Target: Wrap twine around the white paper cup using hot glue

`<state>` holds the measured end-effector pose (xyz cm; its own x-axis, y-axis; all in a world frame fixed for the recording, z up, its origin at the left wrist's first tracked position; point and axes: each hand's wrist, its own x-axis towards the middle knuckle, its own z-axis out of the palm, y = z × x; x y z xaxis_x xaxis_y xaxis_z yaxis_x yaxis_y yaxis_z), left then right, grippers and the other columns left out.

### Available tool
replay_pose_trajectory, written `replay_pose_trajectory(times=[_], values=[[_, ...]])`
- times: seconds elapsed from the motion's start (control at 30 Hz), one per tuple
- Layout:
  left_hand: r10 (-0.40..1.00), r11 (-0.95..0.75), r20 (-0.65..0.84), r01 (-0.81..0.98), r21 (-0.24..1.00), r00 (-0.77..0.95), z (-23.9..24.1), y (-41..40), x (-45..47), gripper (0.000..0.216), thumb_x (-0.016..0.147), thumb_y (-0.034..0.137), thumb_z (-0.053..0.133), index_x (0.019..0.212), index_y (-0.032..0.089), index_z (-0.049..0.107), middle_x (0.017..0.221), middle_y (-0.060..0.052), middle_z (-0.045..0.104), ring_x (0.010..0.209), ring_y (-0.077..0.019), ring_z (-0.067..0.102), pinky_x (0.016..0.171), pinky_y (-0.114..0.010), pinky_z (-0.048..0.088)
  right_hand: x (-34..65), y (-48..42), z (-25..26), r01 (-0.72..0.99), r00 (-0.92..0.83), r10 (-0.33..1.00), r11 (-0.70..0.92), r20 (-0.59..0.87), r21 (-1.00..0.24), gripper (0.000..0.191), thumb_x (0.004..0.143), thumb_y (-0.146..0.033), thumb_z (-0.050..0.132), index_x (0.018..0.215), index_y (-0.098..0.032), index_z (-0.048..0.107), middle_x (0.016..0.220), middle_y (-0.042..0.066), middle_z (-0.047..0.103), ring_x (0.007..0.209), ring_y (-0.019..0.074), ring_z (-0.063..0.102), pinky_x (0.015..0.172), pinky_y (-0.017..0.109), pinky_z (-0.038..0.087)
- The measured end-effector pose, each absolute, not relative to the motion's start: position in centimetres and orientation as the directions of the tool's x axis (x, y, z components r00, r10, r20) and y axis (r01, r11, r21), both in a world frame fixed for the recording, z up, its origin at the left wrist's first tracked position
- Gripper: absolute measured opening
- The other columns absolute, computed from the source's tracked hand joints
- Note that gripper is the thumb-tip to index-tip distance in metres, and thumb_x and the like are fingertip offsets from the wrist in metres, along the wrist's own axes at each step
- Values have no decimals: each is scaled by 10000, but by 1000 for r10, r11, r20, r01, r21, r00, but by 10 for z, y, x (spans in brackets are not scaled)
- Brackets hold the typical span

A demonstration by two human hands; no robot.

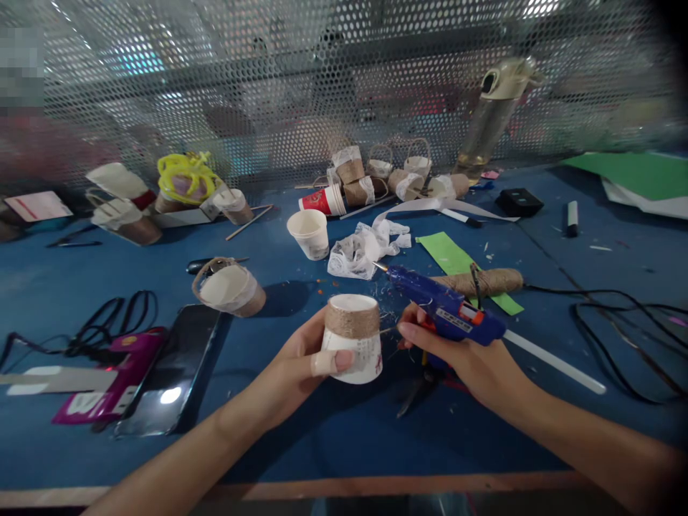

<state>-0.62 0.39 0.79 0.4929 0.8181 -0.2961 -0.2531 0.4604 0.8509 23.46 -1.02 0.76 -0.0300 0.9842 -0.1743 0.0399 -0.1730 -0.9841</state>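
Observation:
My left hand point(304, 351) is closed around a small paper cup point(355, 358), its thumb, with a bandage on it, pressed to the side. The cup stands upside down, and brown twine point(352, 320) is wound around its upper part. My right hand point(456, 355) is wrapped round a blue hot glue gun point(446, 304) with a white glue stick point(556, 362) out of its back. The gun's nozzle points up and left, above the cup. Thumb and forefinger of that hand also pinch a twine strand leading from the cup.
A twine roll point(497, 282) lies on green paper point(448, 254). White lace point(355, 254), a plain paper cup point(310, 233) and a twine-covered basket point(231, 289) are behind. A phone point(172, 373) and purple glue gun point(112, 369) lie left. A bottle point(486, 122) stands by the mesh screen point(241, 107); scissors point(416, 390) are below my right hand.

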Motion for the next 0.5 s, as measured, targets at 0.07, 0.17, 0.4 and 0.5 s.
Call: replay_pose_trajectory(times=[0.07, 0.17, 0.4, 0.5], values=[[818, 456, -289, -255, 853, 497, 7, 4, -7, 553, 735, 320, 896, 1262, 272, 736, 1136, -66, 791, 1071, -249, 705, 906, -304, 536, 234, -11, 7, 33, -18, 983, -180, -180, -983, 264, 794, -428, 845, 815, -263, 641, 868, -49, 726, 800, 145, 720, 798, 280, 593], [813, 452, -279, -253, 855, 511, 5, 3, -7, 532, 751, 330, 883, 1261, 276, 739, 1112, -63, 793, 1079, -251, 705, 915, -308, 538, 234, -12, 9, 56, -30, 984, -173, -175, -983, 221, 802, -395, 833, 834, -262, 659, 851, -52, 723, 796, 139, 718, 801, 269, 600], [794, 443, -244, -255, 860, 557, 4, 1, -9, 508, 790, 329, 852, 1279, 265, 729, 1108, -73, 792, 1063, -247, 709, 917, -313, 541, 230, -9, 9, 86, -30, 991, -128, -131, -988, 193, 812, -351, 813, 810, -252, 647, 813, -51, 719, 799, 153, 729, 790, 268, 616], [780, 454, -241, -258, 853, 578, 4, 1, -7, 512, 803, 332, 843, 1294, 259, 720, 1092, -82, 794, 1050, -254, 719, 915, -322, 543, 230, -10, 6, 68, -33, 989, -145, -147, -987, 199, 802, -367, 830, 833, -258, 667, 828, -44, 744, 825, 176, 746, 797, 288, 627]])
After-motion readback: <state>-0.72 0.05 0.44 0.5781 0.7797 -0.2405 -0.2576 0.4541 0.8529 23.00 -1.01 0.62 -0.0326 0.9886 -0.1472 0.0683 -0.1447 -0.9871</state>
